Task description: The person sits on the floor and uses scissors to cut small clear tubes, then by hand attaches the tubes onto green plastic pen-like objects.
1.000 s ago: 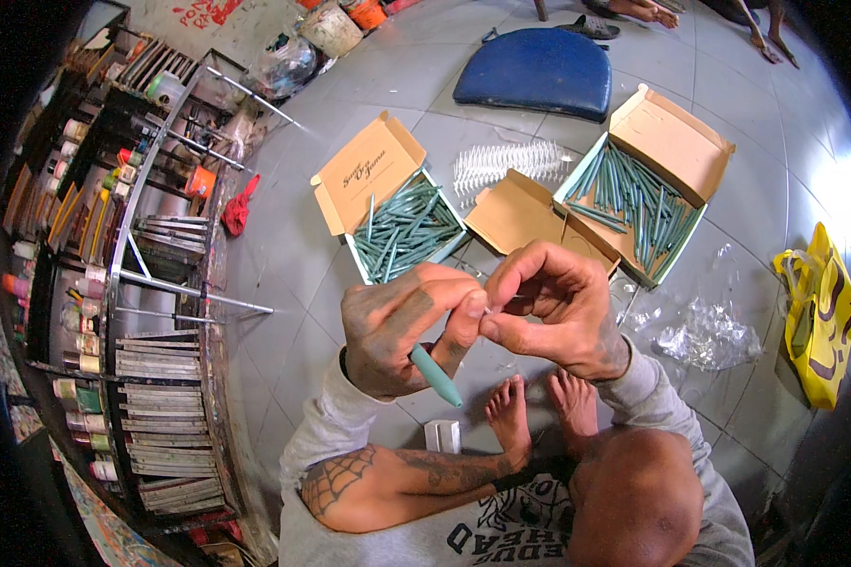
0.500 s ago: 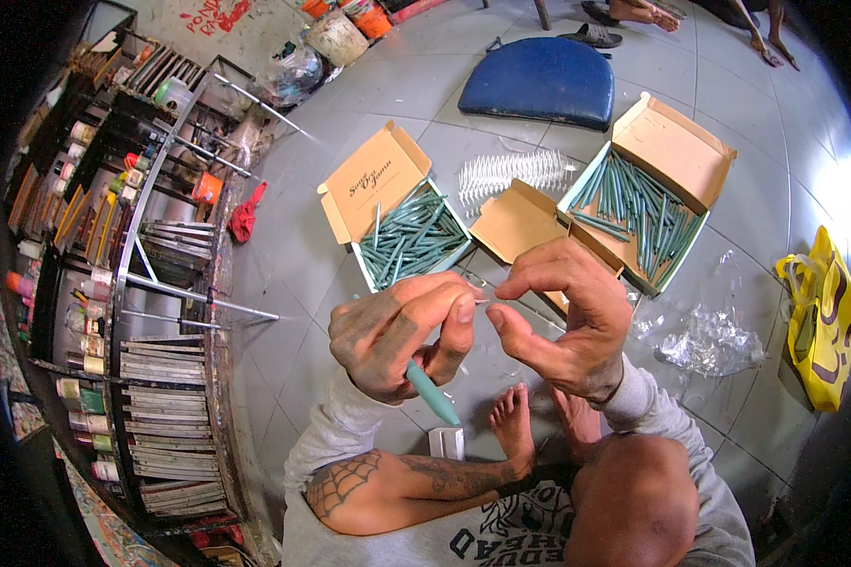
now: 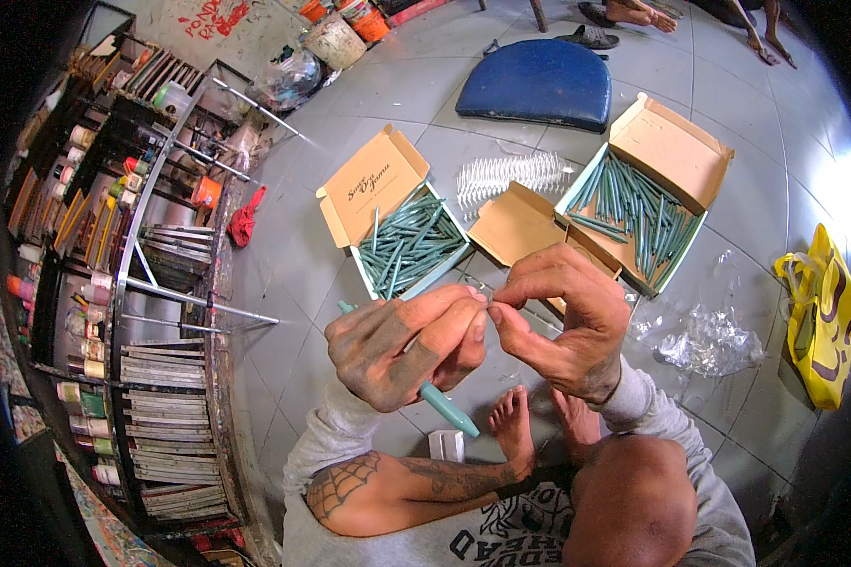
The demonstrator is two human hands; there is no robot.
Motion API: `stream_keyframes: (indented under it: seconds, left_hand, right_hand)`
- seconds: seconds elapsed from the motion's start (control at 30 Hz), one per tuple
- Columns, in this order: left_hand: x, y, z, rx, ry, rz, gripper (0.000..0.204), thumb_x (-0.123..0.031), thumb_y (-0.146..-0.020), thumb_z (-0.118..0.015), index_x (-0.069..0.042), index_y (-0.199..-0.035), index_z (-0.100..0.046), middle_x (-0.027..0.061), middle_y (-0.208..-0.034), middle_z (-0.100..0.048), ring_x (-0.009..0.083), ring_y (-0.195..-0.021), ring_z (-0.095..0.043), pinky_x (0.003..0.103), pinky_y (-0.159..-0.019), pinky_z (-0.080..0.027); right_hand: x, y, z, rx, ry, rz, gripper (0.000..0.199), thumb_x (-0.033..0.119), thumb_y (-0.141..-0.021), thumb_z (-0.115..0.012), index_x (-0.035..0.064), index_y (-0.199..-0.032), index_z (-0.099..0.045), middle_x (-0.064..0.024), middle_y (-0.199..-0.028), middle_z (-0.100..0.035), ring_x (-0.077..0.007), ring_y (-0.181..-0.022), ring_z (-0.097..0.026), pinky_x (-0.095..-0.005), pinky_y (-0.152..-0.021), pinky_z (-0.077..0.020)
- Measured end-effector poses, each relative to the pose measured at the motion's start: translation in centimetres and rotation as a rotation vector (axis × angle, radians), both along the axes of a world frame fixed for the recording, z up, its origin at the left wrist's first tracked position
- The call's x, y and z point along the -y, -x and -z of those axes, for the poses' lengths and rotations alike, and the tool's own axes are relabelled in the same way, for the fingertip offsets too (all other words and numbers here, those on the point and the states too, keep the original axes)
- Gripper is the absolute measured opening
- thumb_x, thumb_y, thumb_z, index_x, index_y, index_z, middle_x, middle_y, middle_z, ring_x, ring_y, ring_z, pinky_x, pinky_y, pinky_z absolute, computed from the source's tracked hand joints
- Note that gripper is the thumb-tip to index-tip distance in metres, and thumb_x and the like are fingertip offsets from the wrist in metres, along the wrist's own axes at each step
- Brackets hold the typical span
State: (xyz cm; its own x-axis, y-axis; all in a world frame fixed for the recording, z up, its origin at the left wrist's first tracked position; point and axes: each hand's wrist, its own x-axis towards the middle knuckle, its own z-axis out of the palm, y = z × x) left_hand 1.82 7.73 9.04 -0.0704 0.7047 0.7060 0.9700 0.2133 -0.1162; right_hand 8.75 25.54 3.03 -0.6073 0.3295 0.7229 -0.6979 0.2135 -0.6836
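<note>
In my left hand (image 3: 397, 345), closed with curled fingers, lies a teal pen (image 3: 449, 409); its thick end sticks out below the fist and its other tip above. My right hand (image 3: 572, 326) pinches thumb against forefinger, right up against the left fingertips. Whatever sits in that pinch is too small to make out. Just beyond the hands, an open carton (image 3: 397, 156) holds a jumbled heap of teal pens (image 3: 411, 241). Farther right, a second open carton (image 3: 676, 151) holds more teal pens (image 3: 633, 203). A brown cardboard box (image 3: 512, 222) lies between them.
Clear spiky plastic pieces (image 3: 511, 180) stand in rows behind the boxes. Crumpled clear plastic (image 3: 714, 340) and a yellow bag (image 3: 823, 331) lie right. A small white box (image 3: 446, 444) is by my feet. A blue cushion (image 3: 539, 85) lies far; a loaded shelf (image 3: 165, 378) stands left.
The left fingertips have moved right and now meet the right hand's pinch, closing the small gap. The pen's lower end has shifted slightly right and down. The right thumb and forefinger have come together.
</note>
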Motion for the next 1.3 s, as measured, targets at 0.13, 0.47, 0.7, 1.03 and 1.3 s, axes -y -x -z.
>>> stream_keyframes:
  seconds: [0.13,0.47,0.7,1.03,1.3]
  left_hand:
    - [0.2,-0.4,-0.3,-0.086,0.072,-0.043,0.028,-0.013,-0.076,-0.077,-0.012,-0.104,-0.073,-0.0014,-0.102,-0.073,0.0055,-0.055,-0.058,0.02,-0.048,-0.044]
    - [-0.3,-0.6,-0.6,0.552,-0.083,-0.08,0.025,-0.014,-0.089,-0.068,-0.007,-0.112,-0.074,0.0037,-0.096,-0.077,0.002,-0.048,-0.049,0.019,-0.044,-0.037]
    - [-0.8,-0.2,-0.3,0.937,-0.064,0.053,0.026,-0.017,-0.088,-0.075,-0.008,-0.113,-0.075,0.0031,-0.094,-0.077,0.0008,-0.046,-0.035,0.019,-0.043,-0.028]
    - [-0.3,-0.5,0.3,0.948,-0.12,-0.012,0.012,-0.017,-0.086,-0.079,-0.007,-0.094,-0.078,0.0018,-0.084,-0.076,0.0005,-0.045,-0.045,0.019,-0.042,-0.031]
    - [-0.2,-0.4,0.4,0.971,-0.125,0.003,0.011,-0.016,-0.088,-0.077,-0.006,-0.093,-0.078,0.0016,-0.082,-0.076,-0.0002,-0.047,-0.048,0.019,-0.042,-0.033]
  right_hand:
    - [0.1,-0.2,0.1,0.001,-0.013,0.048,0.022,-0.006,-0.07,-0.076,0.0017,-0.089,-0.069,-0.01,-0.084,-0.066,-0.0181,-0.071,-0.065,-0.0292,-0.062,-0.0508]
    - [-0.2,-0.3,-0.1,-0.035,-0.036,0.088,0.022,-0.008,-0.07,-0.074,0.0013,-0.089,-0.068,-0.0092,-0.085,-0.065,-0.0174,-0.071,-0.065,-0.0291,-0.062,-0.0514]
    - [-0.6,0.0,0.0,-0.012,0.031,-0.056,0.017,-0.006,-0.072,-0.073,0.0006,-0.085,-0.066,-0.0091,-0.08,-0.064,-0.0172,-0.068,-0.064,-0.0293,-0.063,-0.0499]
    - [-0.8,-0.4,-0.6,0.017,-0.042,-0.024,0.017,-0.006,-0.071,-0.075,0.0008,-0.084,-0.066,-0.0084,-0.079,-0.064,-0.0161,-0.067,-0.063,-0.0279,-0.06,-0.0489]
    - [-0.7,-0.4,-0.1,0.051,0.063,-0.109,0.014,-0.005,-0.074,-0.072,0.0,-0.083,-0.064,-0.0093,-0.08,-0.064,-0.0172,-0.069,-0.063,-0.0292,-0.063,-0.0496]
